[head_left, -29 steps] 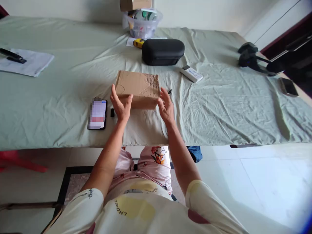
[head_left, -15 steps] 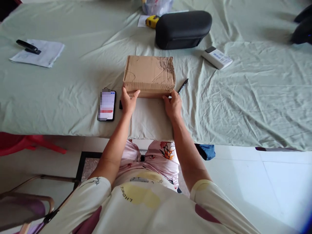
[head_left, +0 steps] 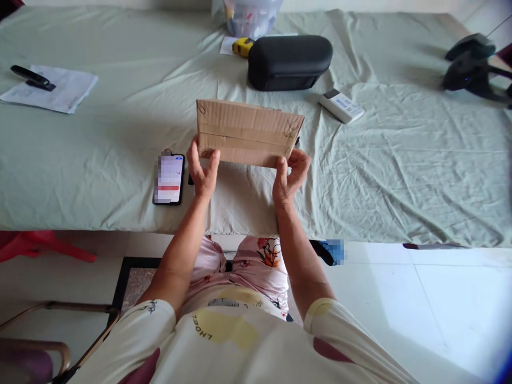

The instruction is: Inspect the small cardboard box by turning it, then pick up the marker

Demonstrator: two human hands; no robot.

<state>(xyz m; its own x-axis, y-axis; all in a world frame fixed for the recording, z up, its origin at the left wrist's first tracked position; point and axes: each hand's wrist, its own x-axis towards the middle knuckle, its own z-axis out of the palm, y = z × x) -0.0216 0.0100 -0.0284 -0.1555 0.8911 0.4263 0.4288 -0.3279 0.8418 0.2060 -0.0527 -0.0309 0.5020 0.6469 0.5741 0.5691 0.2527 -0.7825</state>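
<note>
A brown cardboard box (head_left: 248,132) is tilted up over the cloth-covered table, one taped face with pen scribbles at its corners turned toward me. My left hand (head_left: 204,168) grips its lower left corner, thumb on the near face. At the lower right corner my right hand (head_left: 291,173) holds it the same way, with fingers curled behind. The far sides of the box are hidden. Left of my left hand lies a phone (head_left: 169,179) with a lit screen. Most of a pen (head_left: 297,141) is hidden behind the box's right edge.
Behind the box sit a black hard case (head_left: 290,63), a yellow tape measure (head_left: 242,47) and a clear plastic container (head_left: 253,16). A white and grey packet (head_left: 342,106) lies to the right. Papers (head_left: 60,88) with a black stapler (head_left: 33,78) are at the far left.
Both hands have tipped the box, so its top no longer shows and the taped face is turned to me. My right hand has moved slightly outward. The view has shifted a little.
</note>
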